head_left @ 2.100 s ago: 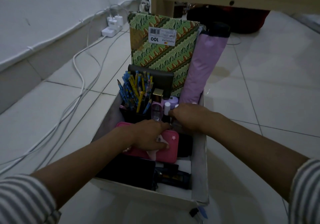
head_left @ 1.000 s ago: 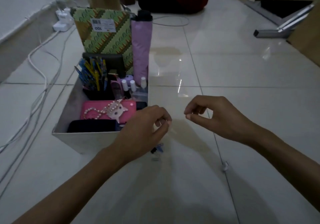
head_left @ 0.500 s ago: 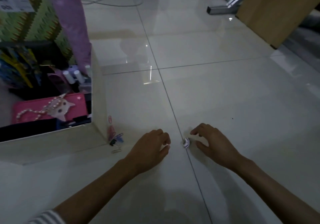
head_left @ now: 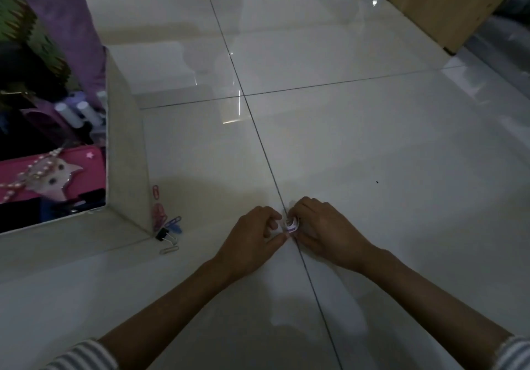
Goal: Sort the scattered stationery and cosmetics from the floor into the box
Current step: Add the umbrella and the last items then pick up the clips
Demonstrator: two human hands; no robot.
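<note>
- The small round piece (head_left: 292, 224), white with a purple band, lies on the glossy tiled floor (head_left: 358, 140), on a grout line and well apart from the box (head_left: 126, 154).
- Your right hand (head_left: 321, 226) curls its fingers over the piece and grips it.
- Your left hand (head_left: 252, 235) has its fingers curled and its thumb tip at the piece's near edge; I cannot tell whether it grips.
- Wire paper clips (head_left: 160, 212) and a black binder clip (head_left: 163, 235) lie at the box's corner.
</note>
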